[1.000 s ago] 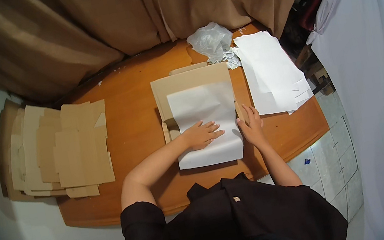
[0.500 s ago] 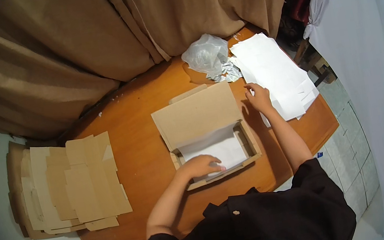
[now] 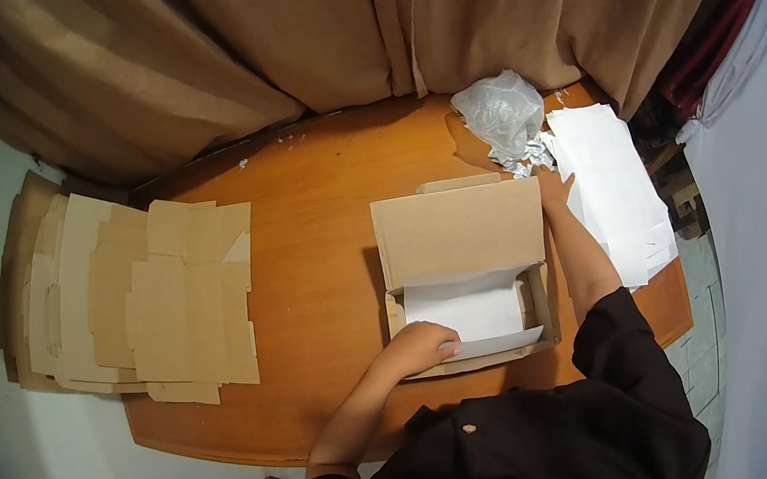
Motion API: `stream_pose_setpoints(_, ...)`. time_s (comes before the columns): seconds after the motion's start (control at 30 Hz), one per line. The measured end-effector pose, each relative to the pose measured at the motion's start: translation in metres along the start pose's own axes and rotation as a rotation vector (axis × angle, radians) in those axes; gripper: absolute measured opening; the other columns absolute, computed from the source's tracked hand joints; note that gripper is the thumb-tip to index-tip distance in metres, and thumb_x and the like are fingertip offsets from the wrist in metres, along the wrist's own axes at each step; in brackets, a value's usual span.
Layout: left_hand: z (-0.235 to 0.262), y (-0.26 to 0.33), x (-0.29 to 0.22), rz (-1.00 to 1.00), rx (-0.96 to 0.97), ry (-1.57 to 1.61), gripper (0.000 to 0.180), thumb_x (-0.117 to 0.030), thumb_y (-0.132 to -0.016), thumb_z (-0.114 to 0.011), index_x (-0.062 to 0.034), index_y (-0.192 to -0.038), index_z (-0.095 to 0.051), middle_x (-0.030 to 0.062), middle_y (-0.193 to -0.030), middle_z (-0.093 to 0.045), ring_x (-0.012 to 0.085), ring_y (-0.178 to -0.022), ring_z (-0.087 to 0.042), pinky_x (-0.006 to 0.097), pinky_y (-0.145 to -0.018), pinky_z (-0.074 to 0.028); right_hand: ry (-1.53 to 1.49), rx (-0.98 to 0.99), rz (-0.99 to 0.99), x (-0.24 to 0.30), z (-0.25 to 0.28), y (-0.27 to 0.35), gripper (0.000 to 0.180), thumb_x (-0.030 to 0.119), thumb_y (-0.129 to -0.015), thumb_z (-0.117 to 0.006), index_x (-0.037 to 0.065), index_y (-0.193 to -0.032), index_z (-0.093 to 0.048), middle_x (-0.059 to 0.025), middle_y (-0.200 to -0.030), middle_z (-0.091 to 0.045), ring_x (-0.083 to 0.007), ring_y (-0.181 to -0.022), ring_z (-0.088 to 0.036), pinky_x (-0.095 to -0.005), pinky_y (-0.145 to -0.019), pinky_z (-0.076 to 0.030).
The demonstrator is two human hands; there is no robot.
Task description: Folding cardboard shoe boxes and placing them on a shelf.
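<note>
An open cardboard box [image 3: 459, 231] stands in front of me, its lid tipped back on the far side. White paper [image 3: 475, 300] lines the inside, and its near edge rises along the front wall. At the box's near left corner, my left hand [image 3: 425, 345] is closed with its fingers on that paper edge. My right hand [image 3: 552, 188] reaches past the lid's right corner to crumpled silvery scraps [image 3: 524, 157]. One finger stands apart from the others, whose tips are partly hidden; I see nothing held in it.
Right of the box lies a stack of white paper sheets [image 3: 609, 192]. A clear plastic bag [image 3: 501, 110] sits at the back of the wooden table [image 3: 308, 272]. Flattened cardboard blanks [image 3: 193, 312] are piled on the left. Brown curtains [image 3: 288, 32] hang behind the table.
My right hand has moved from beside the paper stack to the crumpled scraps. My left hand now holds the paper's near edge, which stands higher. The whole view has shifted and turned.
</note>
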State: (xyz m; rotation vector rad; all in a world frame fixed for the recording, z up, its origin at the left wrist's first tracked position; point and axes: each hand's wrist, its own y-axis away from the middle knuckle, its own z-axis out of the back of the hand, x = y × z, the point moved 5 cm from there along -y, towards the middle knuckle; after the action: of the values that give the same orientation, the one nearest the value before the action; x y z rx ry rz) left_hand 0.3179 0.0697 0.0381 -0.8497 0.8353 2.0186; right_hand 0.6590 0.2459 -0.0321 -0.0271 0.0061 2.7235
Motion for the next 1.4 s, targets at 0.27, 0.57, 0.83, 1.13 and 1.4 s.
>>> stream_pose_setpoints(0.27, 0.003, -0.018, -0.008, 0.018, -0.415, -0.362, 0.014, -0.024, -0.081, -0.062, -0.0108, -0.086, -0.065, 0.0054, -0.087, -0.062, 0.0243, -0.088, -0.058, 0.041, -0.085, -0.037, -0.027, -0.102, -0.015, -0.004, 0.013, 0.012, 0.021, 0.022, -0.087, -0.050, 0.015, -0.098, -0.066, -0.0015, -0.113, -0.059, -0.0203, -0.117, -0.047, -0.0661, -0.102, -0.018)
stream_pose_setpoints(0.57, -0.002, -0.030, -0.004, 0.109, -0.567, -0.740, 0.008, -0.015, -0.072, -0.065, -0.0107, -0.076, -0.061, 0.0052, -0.077, -0.055, 0.0221, -0.082, -0.055, 0.036, -0.069, -0.036, -0.859, -0.368, 0.054, -0.051, 0.081, 0.095, 0.025, 0.023, -0.087, -0.055, 0.004, -0.100, -0.064, -0.0103, -0.113, -0.059, -0.0284, -0.109, -0.050, -0.0436, -0.095, -0.036)
stream_pose_setpoints(0.83, 0.026, -0.005, -0.044, 0.005, -0.934, -0.897, 0.053, -0.015, -0.073, -0.066, -0.0158, -0.125, -0.051, 0.0117, -0.121, -0.040, 0.0263, -0.113, -0.039, 0.044, -0.089, -0.029, -1.004, -0.358, 0.075, -0.075, 0.101, 0.202, 0.026, 0.020, -0.089, -0.055, -0.003, -0.099, -0.063, -0.0146, -0.106, -0.059, -0.0276, -0.104, -0.051, -0.0352, -0.093, -0.038)
stream_pose_setpoints(1.13, 0.011, 0.007, -0.046, -0.222, -0.625, -0.801, 0.014, -0.011, -0.074, -0.065, -0.0173, -0.086, -0.068, -0.0024, -0.083, -0.062, 0.0156, -0.089, -0.058, 0.052, -0.093, -0.034, -1.127, -0.308, 0.132, -0.054, 0.109, 0.248, 0.022, 0.016, -0.088, -0.055, 0.001, -0.100, -0.065, -0.0130, -0.107, -0.059, -0.0263, -0.105, -0.051, -0.0348, -0.093, -0.037)
stream_pose_setpoints(1.4, -0.015, 0.002, -0.020, -0.057, -0.367, -0.797, 0.018, -0.016, -0.075, -0.066, -0.0165, -0.093, -0.066, 0.0018, -0.084, -0.062, 0.0198, -0.085, -0.059, 0.041, -0.082, -0.037, -1.056, -0.313, 0.344, -0.001, 0.127, 0.257, 0.023, 0.024, -0.081, -0.063, 0.003, -0.091, -0.067, -0.0105, -0.090, -0.064, -0.0262, -0.095, -0.055, -0.0358, -0.087, -0.037)
